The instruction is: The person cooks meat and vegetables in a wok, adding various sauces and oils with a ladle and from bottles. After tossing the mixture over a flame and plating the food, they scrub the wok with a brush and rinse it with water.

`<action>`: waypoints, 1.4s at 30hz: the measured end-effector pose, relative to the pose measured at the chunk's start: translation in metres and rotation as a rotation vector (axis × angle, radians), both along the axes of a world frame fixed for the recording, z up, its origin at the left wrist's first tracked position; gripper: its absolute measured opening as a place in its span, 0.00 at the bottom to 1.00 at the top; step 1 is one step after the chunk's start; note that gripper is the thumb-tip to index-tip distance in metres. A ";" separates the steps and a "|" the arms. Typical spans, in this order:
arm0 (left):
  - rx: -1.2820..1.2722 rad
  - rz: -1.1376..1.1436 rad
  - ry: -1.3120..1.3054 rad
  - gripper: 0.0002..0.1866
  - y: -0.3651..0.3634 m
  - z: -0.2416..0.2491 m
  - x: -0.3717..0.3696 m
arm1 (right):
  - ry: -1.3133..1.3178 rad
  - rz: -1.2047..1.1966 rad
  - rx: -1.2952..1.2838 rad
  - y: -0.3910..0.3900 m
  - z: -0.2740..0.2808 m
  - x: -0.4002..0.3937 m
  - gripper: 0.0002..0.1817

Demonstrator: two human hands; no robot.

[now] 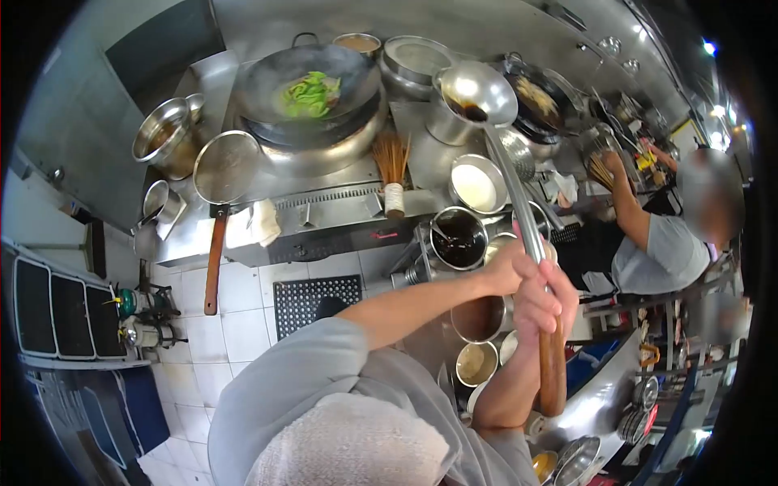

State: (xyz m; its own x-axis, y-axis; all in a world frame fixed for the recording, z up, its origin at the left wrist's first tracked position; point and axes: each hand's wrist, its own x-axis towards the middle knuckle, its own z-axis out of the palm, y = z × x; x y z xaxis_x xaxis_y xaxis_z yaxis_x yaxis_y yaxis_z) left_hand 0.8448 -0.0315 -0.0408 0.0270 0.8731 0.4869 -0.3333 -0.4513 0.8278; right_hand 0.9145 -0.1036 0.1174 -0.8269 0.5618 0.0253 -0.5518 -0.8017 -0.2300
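Observation:
A long-handled ladle (pixel 516 190) runs from its wide metal bowl, with dark liquid in it, down to a wooden handle end. My right hand (pixel 545 304) is wrapped round the lower handle, just above the wood. Slightly higher, my left hand (pixel 504 269) is closed at the metal shaft, its fingers partly hidden. The ladle's bowl hangs over a metal pot (pixel 450 125). Below the shaft are a pot of white contents (pixel 477 185) and a pot of dark sauce (pixel 459 239) with a spoon in it. Green vegetables (pixel 312 95) lie in a large wok (pixel 263 85).
A wire strainer (pixel 227 166) with a wooden handle juts past the stove's front edge. A bamboo brush (pixel 392 166) stands beside the wok. Metal pots (pixel 168 138) are at left. Another person (pixel 660 251) works at right, near a second wok (pixel 535 97).

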 end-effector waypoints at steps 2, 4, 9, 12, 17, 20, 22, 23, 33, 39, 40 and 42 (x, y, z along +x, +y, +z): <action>0.016 0.089 0.133 0.23 -0.014 0.027 -0.064 | 0.050 0.081 0.005 0.018 0.008 -0.032 0.27; 0.000 0.393 0.355 0.17 -0.031 0.045 -0.124 | 0.076 0.148 -0.017 0.035 0.012 -0.076 0.26; -0.162 0.693 0.757 0.37 -0.098 0.022 -0.263 | -0.268 0.205 0.305 0.095 -0.020 -0.213 0.11; -0.323 0.761 0.890 0.38 -0.129 -0.017 -0.316 | -0.575 0.234 0.667 0.121 -0.062 -0.295 0.13; -0.470 0.758 0.794 0.42 -0.145 -0.067 -0.354 | -0.933 0.277 1.200 0.145 -0.142 -0.388 0.30; -0.431 0.754 0.600 0.45 -0.141 -0.077 -0.359 | -1.063 0.320 1.346 0.145 -0.134 -0.402 0.33; -0.477 0.688 0.537 0.45 -0.139 -0.096 -0.358 | -1.089 0.366 1.412 0.153 -0.129 -0.386 0.35; -0.489 0.670 0.542 0.43 -0.138 -0.107 -0.357 | -1.121 0.401 1.413 0.149 -0.120 -0.375 0.36; -0.523 0.516 0.432 0.40 -0.130 -0.051 -0.384 | -0.968 0.473 1.202 0.187 -0.104 -0.376 0.36; -0.469 0.729 0.318 0.39 -0.161 -0.010 -0.406 | -1.088 0.276 1.316 0.227 -0.127 -0.418 0.33; -0.467 0.788 0.250 0.39 -0.165 -0.004 -0.408 | -1.075 0.303 1.297 0.227 -0.129 -0.421 0.32; -0.560 0.833 0.319 0.42 -0.180 -0.010 -0.420 | -0.902 0.442 0.935 0.209 -0.133 -0.413 0.19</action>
